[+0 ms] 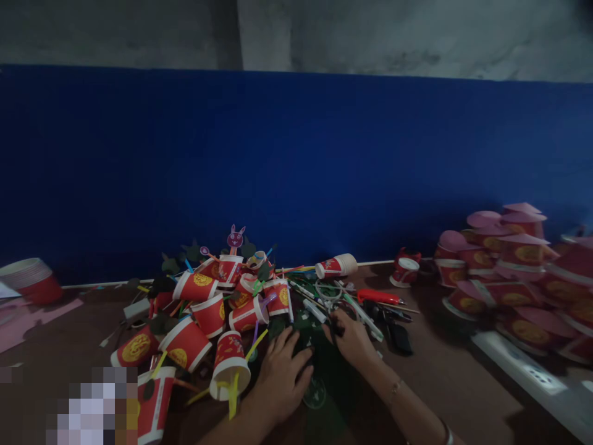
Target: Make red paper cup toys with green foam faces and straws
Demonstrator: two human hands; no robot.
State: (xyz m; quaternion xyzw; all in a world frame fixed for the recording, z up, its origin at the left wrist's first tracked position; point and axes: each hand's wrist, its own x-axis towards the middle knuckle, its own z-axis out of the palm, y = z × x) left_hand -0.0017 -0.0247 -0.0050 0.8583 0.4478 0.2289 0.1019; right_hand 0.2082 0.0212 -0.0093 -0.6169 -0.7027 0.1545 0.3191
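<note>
My left hand (285, 374) lies palm down with its fingers stretched out, on the left part of a dark green mat (327, 392). Beside it on the left, a red paper cup (230, 361) lies tipped with yellow strips at its mouth. My right hand (351, 339) is curled over the mat's far part, its fingers closed around a dark looped handle (334, 322) like that of scissors; the rest of that tool is hidden in the dim light. Pens (315, 310) and a white-green stick (365, 318) lie just beyond this hand.
Many red cups with coloured strips (201, 287) heap up at the left. Pink-topped cups (523, 253) pile at the right, behind a white power strip (519, 364). A red-handled tool (380, 297) and a black object (399, 337) lie right of the mat. A blue panel (296, 167) stands behind.
</note>
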